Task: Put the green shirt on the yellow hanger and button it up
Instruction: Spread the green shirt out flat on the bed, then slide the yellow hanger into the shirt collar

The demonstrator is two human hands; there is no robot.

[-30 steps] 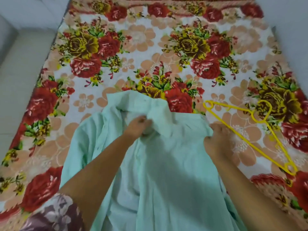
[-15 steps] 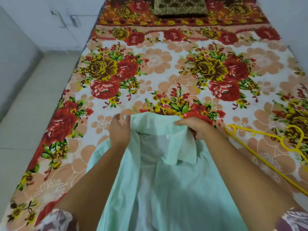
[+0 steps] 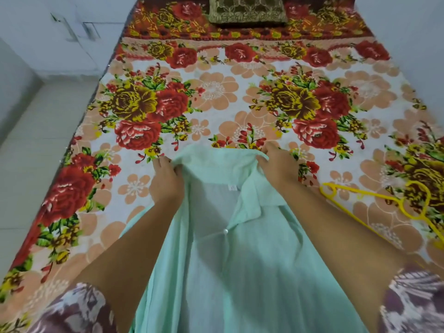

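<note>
The pale green shirt [image 3: 240, 260] lies open on the bed in front of me, collar away from me, its inside and a white button showing. My left hand [image 3: 165, 181] pinches the left end of the collar. My right hand [image 3: 276, 164] grips the right end of the collar. The yellow hanger [image 3: 374, 200] lies flat on the bedsheet to the right of the shirt, apart from both hands, its lower part running out of the frame at the right edge.
The bed [image 3: 216, 92] is covered with a flowered sheet in red, yellow and peach. A dark patterned pillow [image 3: 247, 12] lies at its far end. Light floor [image 3: 36, 152] runs along the bed's left side, with pale walls left and right.
Both hands have shifted from the bunched middle of the shirt to the two ends of the collar and spread it apart. The view has tilted up, showing more of the bed.
</note>
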